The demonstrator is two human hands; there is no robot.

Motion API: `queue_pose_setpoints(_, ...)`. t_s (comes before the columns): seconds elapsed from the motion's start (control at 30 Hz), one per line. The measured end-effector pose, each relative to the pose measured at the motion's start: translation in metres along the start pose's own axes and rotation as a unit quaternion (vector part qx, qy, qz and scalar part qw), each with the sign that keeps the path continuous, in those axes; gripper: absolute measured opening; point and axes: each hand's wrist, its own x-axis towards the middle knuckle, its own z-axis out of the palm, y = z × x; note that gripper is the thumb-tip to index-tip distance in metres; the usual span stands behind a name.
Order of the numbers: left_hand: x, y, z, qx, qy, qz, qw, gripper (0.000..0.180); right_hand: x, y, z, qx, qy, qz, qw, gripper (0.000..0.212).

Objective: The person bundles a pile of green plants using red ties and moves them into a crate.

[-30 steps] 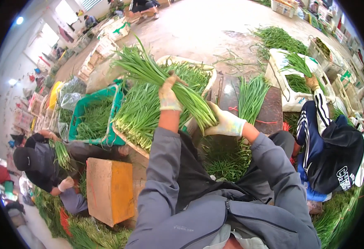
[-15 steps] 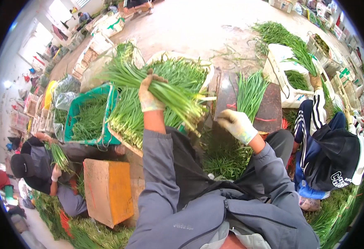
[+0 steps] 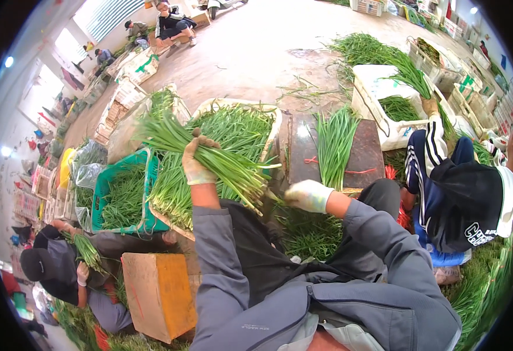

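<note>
My left hand (image 3: 198,161), in a pale glove with brownish fingertips, is closed around a thick bunch of long green chives (image 3: 233,172). Their leaves point up and left, their pale stem ends down and right. Just right of those ends is my gloved right hand (image 3: 309,196), fingers drawn together and pointing left; whether a stalk is between them is too small to make out. Beyond it, a bunch of chives (image 3: 336,146) lies on a dark board (image 3: 364,143), with a red tie (image 3: 361,171) beneath or beside it. Loose green leaves (image 3: 312,234) are heaped below my right hand.
A white crate (image 3: 277,126) full of chives stands under my left hand, a green crate (image 3: 146,202) left of it. An orange-sided box (image 3: 160,295) is at lower left. Co-workers sit at left (image 3: 54,266) and right (image 3: 467,193), near another white crate (image 3: 379,108).
My right hand has moved left, closer to the stem ends, and its fingers have drawn together. My left hand still grips the bunch. The whole view has shifted slightly.
</note>
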Motion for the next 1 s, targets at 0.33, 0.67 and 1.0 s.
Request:
queue_pose_setpoints(0.33,0.002,-0.009,0.003,-0.009,-0.060,0.006,0.998,0.041,0.016,-0.028,-0.030,0.335,0.079,0.215,0.914,0.074)
queue_pose_setpoints(0.67,-0.001,-0.007,-0.003,-0.001,-0.003,0.079,0.997,0.033,0.031,-0.051,0.021,0.644,0.079,0.271,0.711,0.039)
queue_pose_setpoints(1.0,0.008,-0.015,-0.007,0.020,0.049,0.109,0.993,0.023,0.014,-0.061,-0.017,0.081,0.267,0.147,0.949,0.038)
